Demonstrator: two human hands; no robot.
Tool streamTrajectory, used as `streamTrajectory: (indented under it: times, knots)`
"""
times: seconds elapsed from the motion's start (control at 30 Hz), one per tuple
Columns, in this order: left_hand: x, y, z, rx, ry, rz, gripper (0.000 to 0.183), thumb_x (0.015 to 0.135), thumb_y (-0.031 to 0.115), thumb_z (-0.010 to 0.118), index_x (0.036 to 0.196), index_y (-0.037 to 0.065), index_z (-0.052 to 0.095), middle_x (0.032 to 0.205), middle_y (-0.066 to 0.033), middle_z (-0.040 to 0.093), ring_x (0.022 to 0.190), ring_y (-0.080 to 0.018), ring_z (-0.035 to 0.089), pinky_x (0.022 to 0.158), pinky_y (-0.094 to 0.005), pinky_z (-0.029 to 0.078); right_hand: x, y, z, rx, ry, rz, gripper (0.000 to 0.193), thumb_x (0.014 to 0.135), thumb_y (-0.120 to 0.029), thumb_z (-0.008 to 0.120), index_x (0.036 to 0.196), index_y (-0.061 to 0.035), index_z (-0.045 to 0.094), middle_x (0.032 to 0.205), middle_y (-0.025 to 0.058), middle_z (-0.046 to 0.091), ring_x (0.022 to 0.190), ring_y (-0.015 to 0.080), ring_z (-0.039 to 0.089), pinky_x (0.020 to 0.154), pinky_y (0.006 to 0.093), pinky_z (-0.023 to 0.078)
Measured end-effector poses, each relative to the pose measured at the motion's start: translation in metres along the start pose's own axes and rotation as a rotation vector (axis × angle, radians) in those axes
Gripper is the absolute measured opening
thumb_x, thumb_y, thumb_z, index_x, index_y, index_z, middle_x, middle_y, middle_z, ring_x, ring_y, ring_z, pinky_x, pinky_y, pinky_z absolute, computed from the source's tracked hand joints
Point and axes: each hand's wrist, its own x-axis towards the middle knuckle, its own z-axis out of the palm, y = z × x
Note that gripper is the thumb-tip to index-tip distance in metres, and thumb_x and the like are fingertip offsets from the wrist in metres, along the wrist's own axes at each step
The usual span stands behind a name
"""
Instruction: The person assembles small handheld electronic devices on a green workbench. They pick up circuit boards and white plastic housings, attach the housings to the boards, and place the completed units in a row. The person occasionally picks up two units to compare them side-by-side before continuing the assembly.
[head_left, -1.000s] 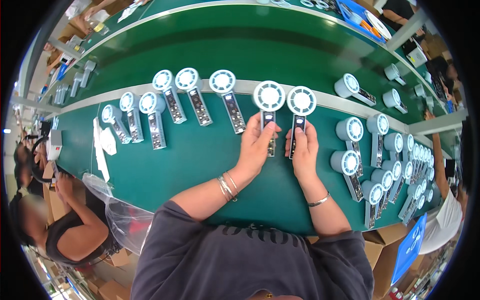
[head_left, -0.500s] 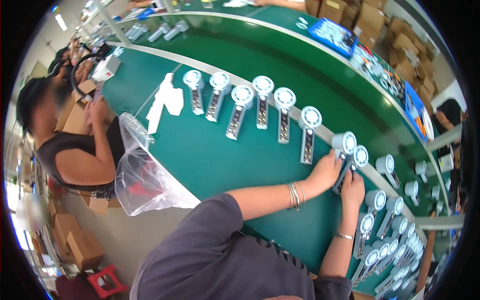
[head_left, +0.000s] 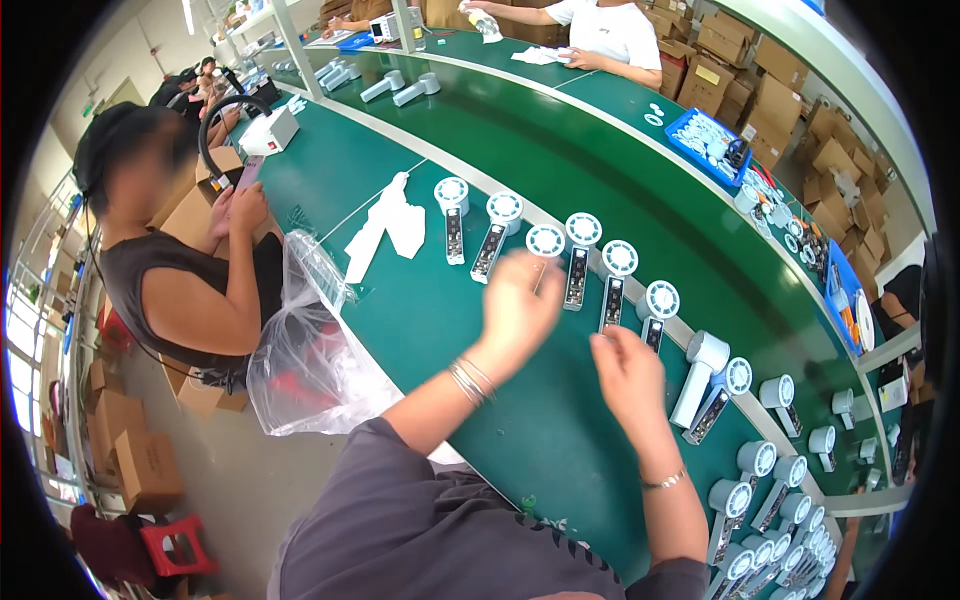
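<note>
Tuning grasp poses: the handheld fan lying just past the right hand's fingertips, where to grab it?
Likely the handle. That fan lies flat on the green table, round head away from the person, slim handle pointing back toward the right hand. Come from above and pinch the handle's long sides; neighbouring fans leave gaps there.

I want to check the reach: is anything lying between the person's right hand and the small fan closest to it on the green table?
Nothing visible. The right hand hovers beside the nearest fan, with only bare green table between them.

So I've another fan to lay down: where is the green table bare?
Bare green table lies between the forearms, near the front edge. More lies between the white paper pieces and the left hand. Crowded: the row of fans and the fan cluster at right.
</note>
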Motion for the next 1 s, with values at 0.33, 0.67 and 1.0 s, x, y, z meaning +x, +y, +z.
streamTrajectory:
  times: [0.33,0.67,1.0]
  knots:
    - [0.039,-0.103,-0.014,0.688,-0.115,0.057,0.056,0.07,0.025,0.07,0.113,-0.005,0.051,0.078,-0.0166,0.062,0.074,-0.0323,0.06,0.065,-0.0405,0.048,0.042,-0.022,0.038,-0.382,0.248,-0.301,0.036,0.077,-0.023,0.063,0.101,0.0018,0.054,0.09,0.0143,0.055,0.081,0.0296,0.056,0.065,0.0393,0.048]
    - [0.04,-0.103,0.0,0.638,-0.273,0.058,0.058,0.069,0.013,0.064,0.118,-0.012,0.045,0.076,-0.0169,0.059,0.07,-0.0309,0.059,0.062,-0.0402,0.049,0.061,-0.018,0.073,-0.445,-0.058,-0.154,0.042,0.076,-0.038,0.066,0.074,0.0001,0.05,0.058,0.0119,0.057,0.054,0.0249,0.061,0.047,0.033,0.049]
    - [0.028,-0.096,0.002,0.342,-0.27,-0.094,0.036,0.067,0.009,0.059,0.098,-0.007,0.052,0.08,-0.0217,0.055,0.073,-0.0379,0.057,0.067,-0.0435,0.049,0.075,-0.015,0.129,-0.495,-0.055,0.004,0.076,0.065,-0.04,0.073,0.11,0.0163,0.047,0.069,0.013,0.06,0.06,0.0226,0.064,0.049,0.0314,0.052]
